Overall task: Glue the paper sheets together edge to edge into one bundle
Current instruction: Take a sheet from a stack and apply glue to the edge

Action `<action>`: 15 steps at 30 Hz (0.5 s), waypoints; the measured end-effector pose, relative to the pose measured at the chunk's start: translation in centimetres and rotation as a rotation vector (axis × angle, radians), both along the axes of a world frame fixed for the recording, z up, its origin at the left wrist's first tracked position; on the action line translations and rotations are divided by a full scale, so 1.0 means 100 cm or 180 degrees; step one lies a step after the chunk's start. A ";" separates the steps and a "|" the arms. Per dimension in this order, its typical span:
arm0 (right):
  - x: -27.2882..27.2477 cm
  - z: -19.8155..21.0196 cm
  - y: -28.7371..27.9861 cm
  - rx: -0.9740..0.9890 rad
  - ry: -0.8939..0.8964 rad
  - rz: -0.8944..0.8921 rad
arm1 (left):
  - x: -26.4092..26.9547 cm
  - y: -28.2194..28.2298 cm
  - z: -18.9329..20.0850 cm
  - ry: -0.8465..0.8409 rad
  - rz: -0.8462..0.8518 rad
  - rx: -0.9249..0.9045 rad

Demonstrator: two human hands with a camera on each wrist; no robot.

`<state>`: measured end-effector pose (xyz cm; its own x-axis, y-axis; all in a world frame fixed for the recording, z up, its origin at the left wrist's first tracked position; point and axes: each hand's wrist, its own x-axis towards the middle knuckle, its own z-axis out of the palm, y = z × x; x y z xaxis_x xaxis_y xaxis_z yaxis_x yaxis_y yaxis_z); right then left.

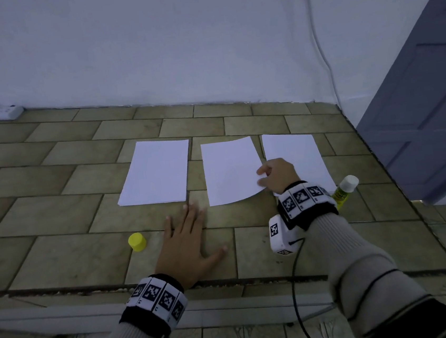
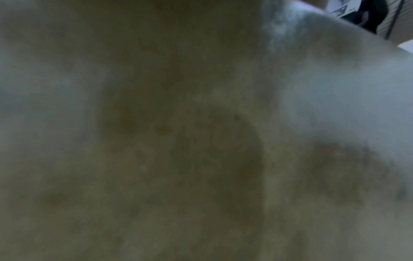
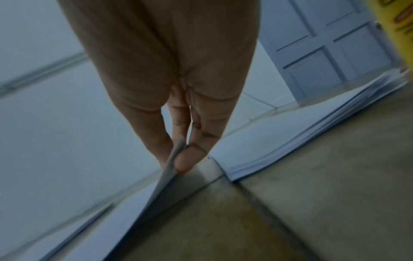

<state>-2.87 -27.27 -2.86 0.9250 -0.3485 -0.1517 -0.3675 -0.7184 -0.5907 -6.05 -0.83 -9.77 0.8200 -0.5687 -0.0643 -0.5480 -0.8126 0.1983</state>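
White paper lay in three stacks along the tiled counter (image 1: 52,184). The right hand (image 1: 279,175) pinched the middle stack's (image 1: 230,172) right edge, lifting it, probably for gluing. Nearer than that stack, the left hand (image 1: 188,244) rested flat with fingers spread, bracing.
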 end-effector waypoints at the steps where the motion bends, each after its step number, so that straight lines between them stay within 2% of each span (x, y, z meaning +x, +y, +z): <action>1: 0.004 -0.002 0.003 0.0007 0.0005 -0.0014 | 0.000 0.000 0.000 0.0004 -0.0001 0.0019; 5: 0.017 -0.007 0.013 -0.0014 0.0143 -0.0133 | -0.001 0.000 0.001 0.0008 0.0002 -0.0092; 15: 0.017 -0.011 0.023 -0.0310 0.0427 -0.0264 | 0.001 0.000 -0.001 0.0025 0.0005 0.0042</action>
<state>-1.13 -25.02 -3.96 0.8662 -0.4419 -0.2335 -0.4987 -0.7337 -0.4615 -5.98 -0.87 -9.85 0.8203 -0.5665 -0.0784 -0.5452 -0.8161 0.1918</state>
